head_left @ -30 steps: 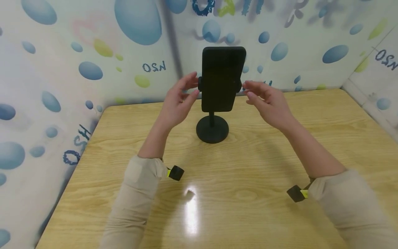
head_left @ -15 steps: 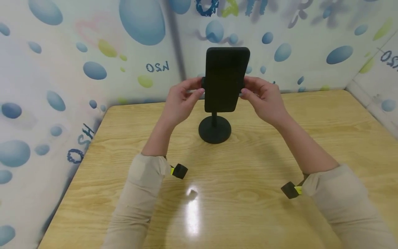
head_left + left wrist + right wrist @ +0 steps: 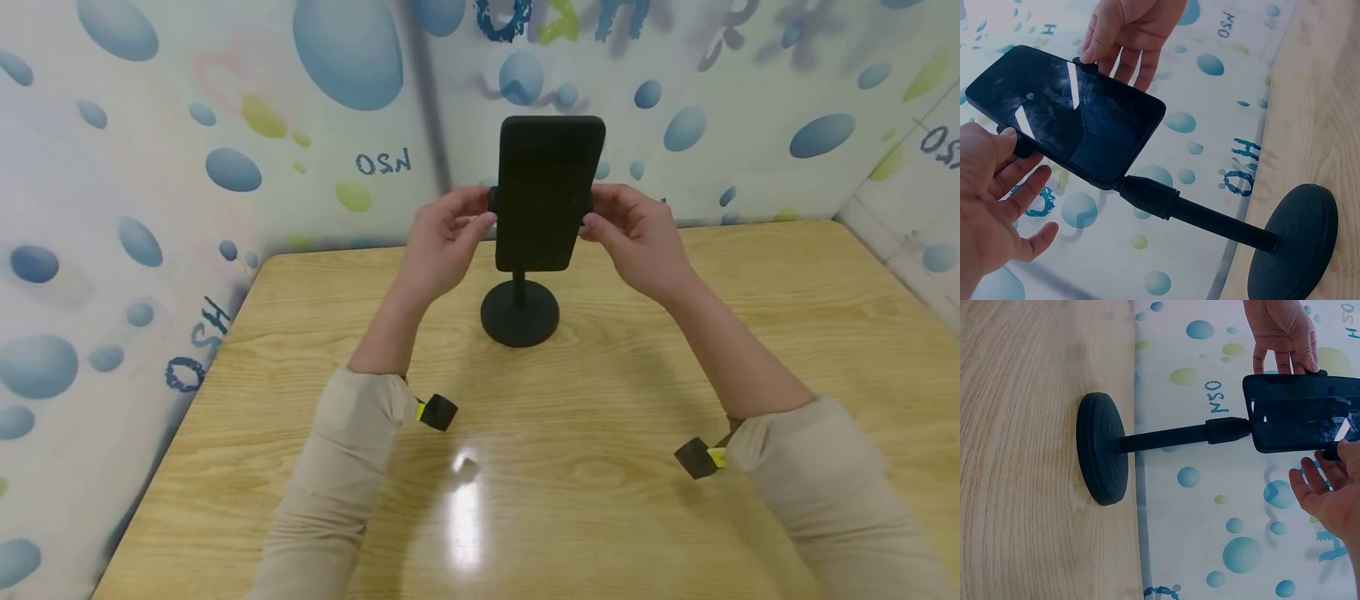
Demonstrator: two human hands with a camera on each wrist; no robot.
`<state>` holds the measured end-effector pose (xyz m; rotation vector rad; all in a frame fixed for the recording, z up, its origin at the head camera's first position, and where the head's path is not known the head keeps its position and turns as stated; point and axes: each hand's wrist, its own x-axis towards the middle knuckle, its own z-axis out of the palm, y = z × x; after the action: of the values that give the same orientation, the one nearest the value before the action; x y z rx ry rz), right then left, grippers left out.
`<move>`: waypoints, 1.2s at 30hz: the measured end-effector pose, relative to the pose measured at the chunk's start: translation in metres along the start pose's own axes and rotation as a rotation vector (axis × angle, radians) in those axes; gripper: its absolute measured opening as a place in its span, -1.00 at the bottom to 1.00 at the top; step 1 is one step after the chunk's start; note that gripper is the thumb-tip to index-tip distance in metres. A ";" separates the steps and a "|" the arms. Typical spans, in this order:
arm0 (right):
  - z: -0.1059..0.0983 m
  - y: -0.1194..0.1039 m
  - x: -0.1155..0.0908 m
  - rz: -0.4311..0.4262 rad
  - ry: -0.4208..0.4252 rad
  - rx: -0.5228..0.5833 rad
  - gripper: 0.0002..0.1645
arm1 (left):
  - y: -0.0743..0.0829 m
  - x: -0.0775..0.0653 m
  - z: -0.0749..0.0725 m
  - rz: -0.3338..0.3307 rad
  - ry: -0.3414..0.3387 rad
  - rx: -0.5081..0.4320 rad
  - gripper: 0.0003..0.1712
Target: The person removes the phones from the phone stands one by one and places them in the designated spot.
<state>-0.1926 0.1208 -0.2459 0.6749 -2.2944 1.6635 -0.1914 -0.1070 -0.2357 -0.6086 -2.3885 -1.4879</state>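
A black smartphone [image 3: 549, 192] sits upright, leaning back, in a black phone stand [image 3: 520, 315] with a round base and a post. My left hand [image 3: 441, 250] pinches the holder's left side clamp [image 3: 1023, 145] between thumb and fingers. On the opposite edge, the right hand [image 3: 651, 246] pinches the other clamp [image 3: 1087, 65] the same way. The left wrist view shows the phone's dark, glossy screen and the stand's post [image 3: 1222, 224]. In the right wrist view, the lower fingers of both hands spread away from the holder. The back of the holder is hidden by the phone.
The stand rests on a light wooden table [image 3: 585, 433]. Close behind the table rises a white wall [image 3: 465, 100] printed with blue and green drops and letters; it continues on the left. Each wrist wears a small black camera [image 3: 438, 412].
Both hands have closed in from beside the holder and now grip its side clamps. The view has shifted slightly; the phone and stand look unmoved on the table.
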 end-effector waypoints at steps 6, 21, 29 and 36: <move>0.001 0.003 0.001 -0.001 -0.011 -0.021 -0.65 | 0.000 0.000 0.002 0.008 0.014 -0.008 -0.66; -0.004 0.001 -0.009 -0.061 -0.011 -0.079 -0.72 | -0.002 -0.003 0.010 0.069 0.048 -0.072 -0.69; -0.008 -0.003 -0.011 -0.077 0.011 -0.130 -0.72 | 0.000 -0.004 0.013 0.129 0.064 -0.074 -0.71; -0.013 -0.009 -0.016 -0.126 0.021 -0.135 -0.72 | 0.004 -0.007 0.014 0.205 0.070 -0.076 -0.69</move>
<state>-0.1749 0.1348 -0.2408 0.7507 -2.2745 1.4395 -0.1836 -0.0947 -0.2417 -0.7803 -2.1534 -1.4898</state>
